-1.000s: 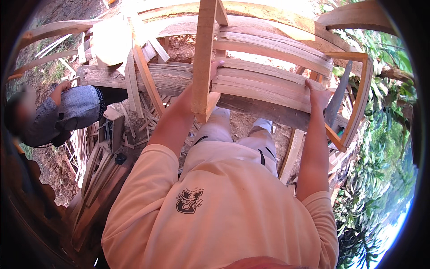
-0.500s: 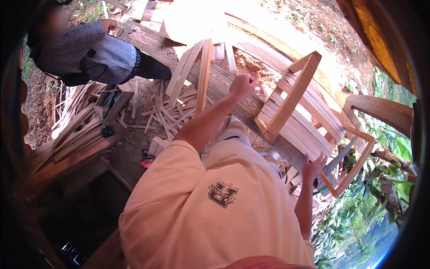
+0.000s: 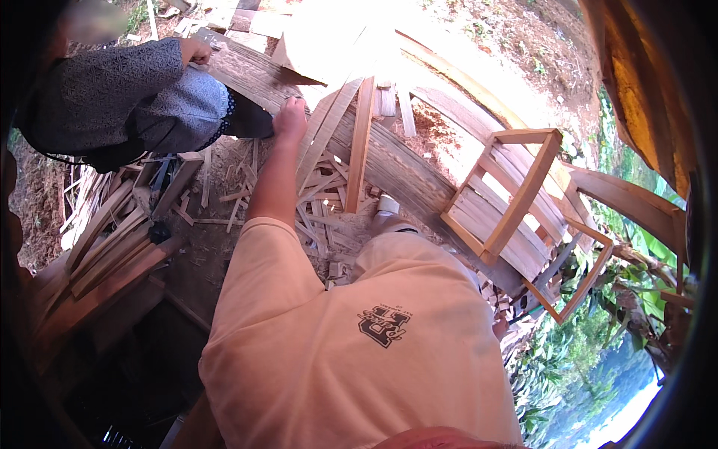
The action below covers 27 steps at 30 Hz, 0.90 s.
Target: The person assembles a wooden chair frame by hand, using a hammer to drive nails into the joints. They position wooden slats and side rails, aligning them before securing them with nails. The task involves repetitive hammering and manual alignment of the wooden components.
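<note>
Pale wooden slats [image 3: 327, 131]: upper centre of the frame, sloping across the surface [image 3: 396, 159], just right of the left hand [image 3: 290, 120]; a knock from that forearm could probably slide them, since no fixing shows.
Left-hand grip: fingers curled inward; I cannot tell whether they pinch anything, so a small piece could be dropped unnoticed.
Right-hand grip: mostly hidden by the shirt [image 3: 359, 352], right of lower centre; its state cannot be told.
Grey blade [image 3: 559, 262]: right of the frame, up and right of the right hand [image 3: 499, 327]; a careless reach that way might bring a cut.
Co-worker's leg [image 3: 247, 118]: upper left, near the left hand; either person turning could cause a bump.
Wooden frame [image 3: 522, 198]: right of centre, neither hand on it; a jolt to the surface might tip it.
Offcuts [image 3: 321, 187]: centre, strewn near the shoe [image 3: 386, 206]; stepping back onto them could cause a stumble.
</note>
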### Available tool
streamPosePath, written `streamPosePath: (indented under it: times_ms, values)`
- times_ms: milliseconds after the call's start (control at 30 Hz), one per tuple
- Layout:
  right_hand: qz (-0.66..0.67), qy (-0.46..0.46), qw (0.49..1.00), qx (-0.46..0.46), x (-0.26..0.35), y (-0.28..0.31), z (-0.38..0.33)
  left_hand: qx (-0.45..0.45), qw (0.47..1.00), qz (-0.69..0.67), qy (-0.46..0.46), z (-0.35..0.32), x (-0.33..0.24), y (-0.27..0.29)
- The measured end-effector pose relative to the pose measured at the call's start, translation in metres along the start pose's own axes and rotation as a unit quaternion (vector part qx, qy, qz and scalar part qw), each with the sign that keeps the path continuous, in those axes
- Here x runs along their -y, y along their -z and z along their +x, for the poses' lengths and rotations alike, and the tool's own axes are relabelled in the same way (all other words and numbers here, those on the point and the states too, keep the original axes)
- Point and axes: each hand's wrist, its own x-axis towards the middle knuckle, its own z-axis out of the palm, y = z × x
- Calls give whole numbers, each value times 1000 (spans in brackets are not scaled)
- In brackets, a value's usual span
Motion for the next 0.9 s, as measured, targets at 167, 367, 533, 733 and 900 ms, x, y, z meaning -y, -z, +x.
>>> streamPosePath:
  times_ms: [167,367,533,733,900]
  values:
    - [92,-9,994,-64,22,14,-16,28,992,58,-109,10,22,-1]
    - [71,-1,994,-78,22,3,-33,23,982,65,-179,14,27,-13]
    - [97,6,995,-31,35,-2,-41,64,971,122,-197,17,28,-3]
    - [117,-13,993,-27,9,-9,-46,66,964,153,-208,20,22,-3]
    - [130,-80,988,-27,-10,-26,-50,17,998,57,-20,20,39,-9]
